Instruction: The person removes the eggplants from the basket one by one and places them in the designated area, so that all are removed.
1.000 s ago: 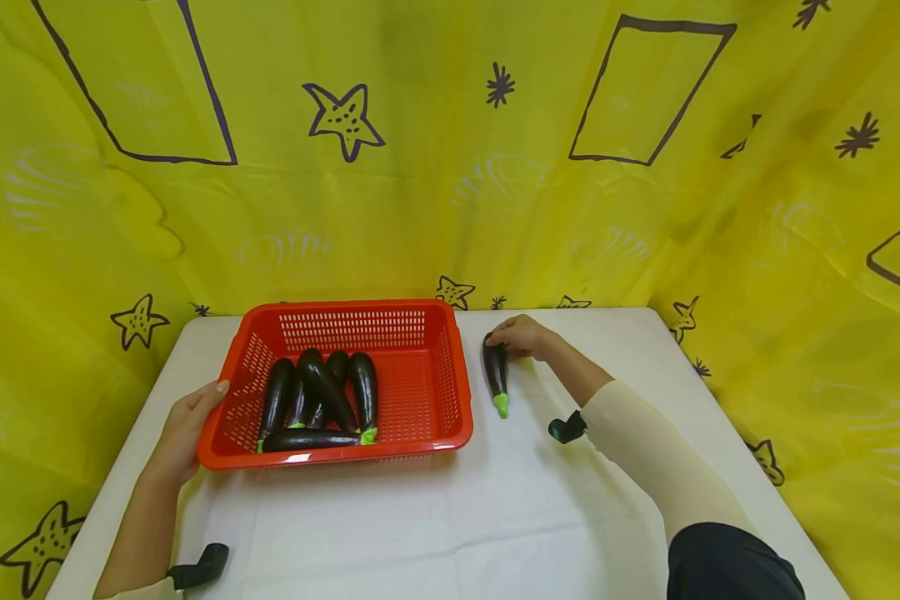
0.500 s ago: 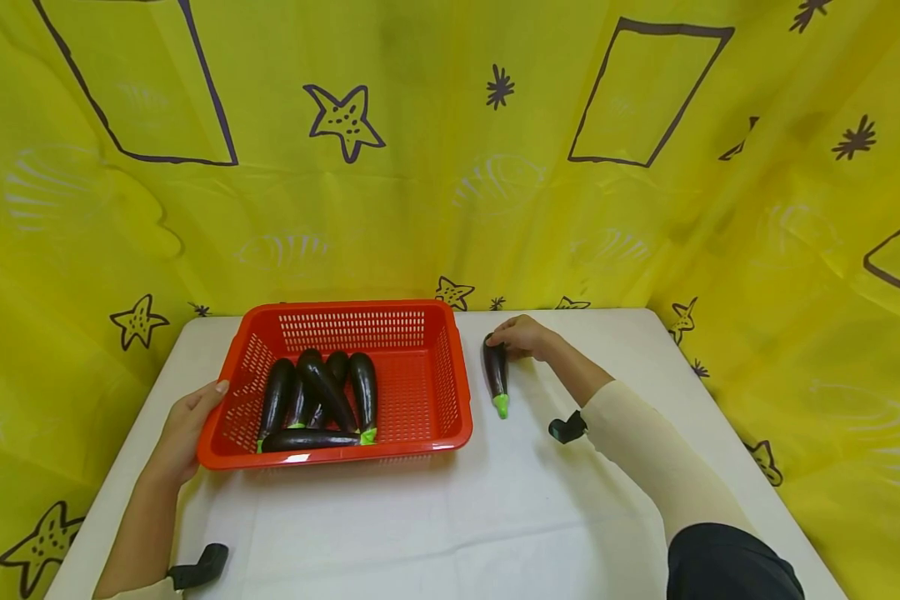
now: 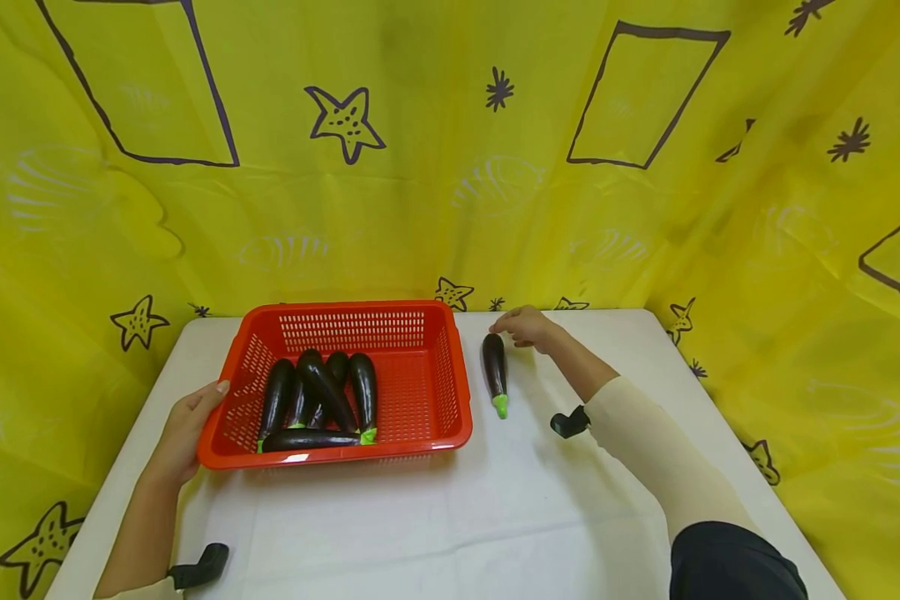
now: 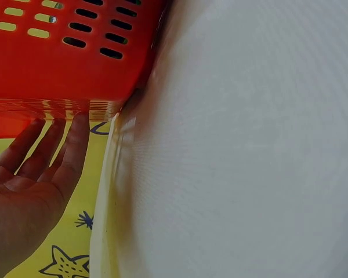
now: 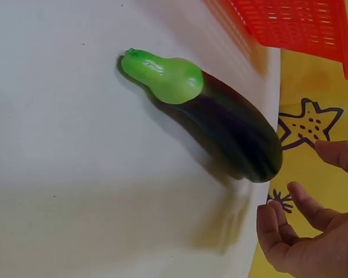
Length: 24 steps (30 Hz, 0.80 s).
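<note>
Of the 2 hands, the left hand [image 3: 186, 428] grips the left end of the red basket [image 3: 345, 455], thumb over the rim and fingers nearly straight against the outer wall. Inside the basket lie what look like 6 dark eggplants [image 3: 363, 392], 1 across the front and the others bunched behind it, 1 of those slanting over its neighbours. Just right of the basket, 1 loose eggplant [image 3: 495, 371] lies on the white tabletop [image 3: 390, 533], its green stem end toward the person. Also right of the basket, by that eggplant's far, rounded end, is the right hand [image 3: 527, 327], fingers loosely bent, parted and holding nothing; the right wrist view shows a gap between them. If those fingers caught only the glossy rounded end, the loose eggplant could slip or roll away. A sharp tug by the left hand could tip the basket, sending the slanting one sliding.
</note>
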{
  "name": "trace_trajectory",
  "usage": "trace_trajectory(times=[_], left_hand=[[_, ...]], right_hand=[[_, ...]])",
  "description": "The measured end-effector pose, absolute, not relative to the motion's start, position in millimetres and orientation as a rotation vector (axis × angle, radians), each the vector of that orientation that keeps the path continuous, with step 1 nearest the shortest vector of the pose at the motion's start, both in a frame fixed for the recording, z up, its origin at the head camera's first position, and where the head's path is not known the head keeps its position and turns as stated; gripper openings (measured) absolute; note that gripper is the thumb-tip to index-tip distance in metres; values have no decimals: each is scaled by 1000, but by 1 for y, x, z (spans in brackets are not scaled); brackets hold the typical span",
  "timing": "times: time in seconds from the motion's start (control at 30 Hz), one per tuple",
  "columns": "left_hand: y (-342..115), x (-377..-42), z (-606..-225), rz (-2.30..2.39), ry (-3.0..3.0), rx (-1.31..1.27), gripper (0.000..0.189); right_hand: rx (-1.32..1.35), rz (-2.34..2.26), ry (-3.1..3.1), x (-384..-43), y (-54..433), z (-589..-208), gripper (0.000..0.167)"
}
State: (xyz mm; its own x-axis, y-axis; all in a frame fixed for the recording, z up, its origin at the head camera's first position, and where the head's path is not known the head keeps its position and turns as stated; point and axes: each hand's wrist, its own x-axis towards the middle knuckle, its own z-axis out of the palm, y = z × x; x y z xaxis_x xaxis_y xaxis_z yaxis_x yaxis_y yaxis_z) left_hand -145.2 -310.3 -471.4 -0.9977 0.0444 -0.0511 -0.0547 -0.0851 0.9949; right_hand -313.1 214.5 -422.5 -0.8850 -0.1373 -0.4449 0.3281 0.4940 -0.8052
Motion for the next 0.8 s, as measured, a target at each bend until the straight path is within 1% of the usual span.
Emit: trace_trajectory(times=[0.1,0.23,0.3,0.37,0.5,0.57,0.63,0.8], left_hand=[[-311,-145,-472,2272,2079,-2,63],[-312,-145,-472,2289,2068,18,42],[-312,-146,-472,2290,2063,12,37],[-313,-147,-472,2279,2067,-1,42],[-313,-147,-472,2261,2070,-22,62],[-313,-147,-472,2251,2075,-22,68],[-313,-147,-473,2250,2076,-21,69],[-313,-147,-473,2261,2078,-24,60]], right_hand=[[135,-1397,2297,-312,214,-417,46],[137,-1420,2315,-311,210,-411,43],[140,-1429,2320,-310,207,-407,43],[136,-1441,2321,-308,203,-401,43],[93,-1446,2324,-304,198,-390,45],[62,-1444,2323,-303,195,-385,45],[34,-1443,2328,-302,193,-382,44],[-44,-1459,2336,-301,188,-376,41]])
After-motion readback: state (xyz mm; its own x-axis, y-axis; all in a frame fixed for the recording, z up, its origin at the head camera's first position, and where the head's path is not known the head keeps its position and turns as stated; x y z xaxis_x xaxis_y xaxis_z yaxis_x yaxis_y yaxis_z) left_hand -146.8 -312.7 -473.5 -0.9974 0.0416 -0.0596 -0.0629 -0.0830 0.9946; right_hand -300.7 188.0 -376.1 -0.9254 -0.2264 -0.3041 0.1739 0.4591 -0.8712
